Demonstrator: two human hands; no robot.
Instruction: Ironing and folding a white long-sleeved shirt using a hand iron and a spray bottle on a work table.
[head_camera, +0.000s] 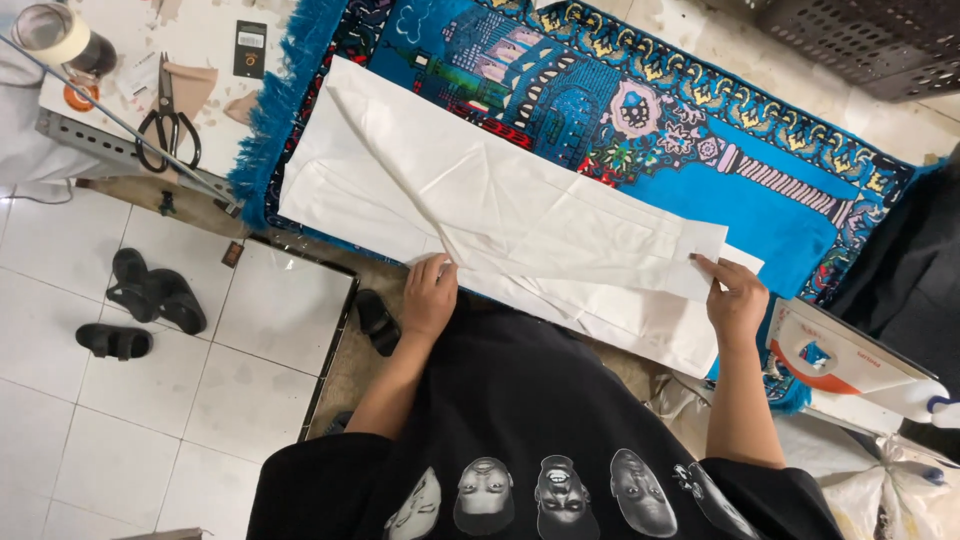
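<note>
1. On the blue patterned rug (780, 200) spread over my desk lies a white cloth (500, 215), folded into long overlapping layers and stretched slantwise from upper left to lower right.
2. My left hand (430, 297) rests palm down on the near edge of the cloth, fingers together and flat, pressing on a fold rather than gripping it.
3. My right hand (737, 298) is at the far right end of the cloth, fingers pinched on the edge of the top layer.
4. Just beside my right hand, at the rug's right edge, lies a white and orange iron (850, 365), tilted on its side.
5. At the upper left, beyond the rug's fringe, a pair of black-handled scissors (167, 125) lies on a pale surface, near a roll of tape (48, 32) and a small black card (250, 48).
6. Below the desk, on the white tiled floor (130, 440), stand black sandals (150, 295), with one more (376, 320) close to my left wrist.
7. My black shirt (540, 430) fills the lower middle of the view.
</note>
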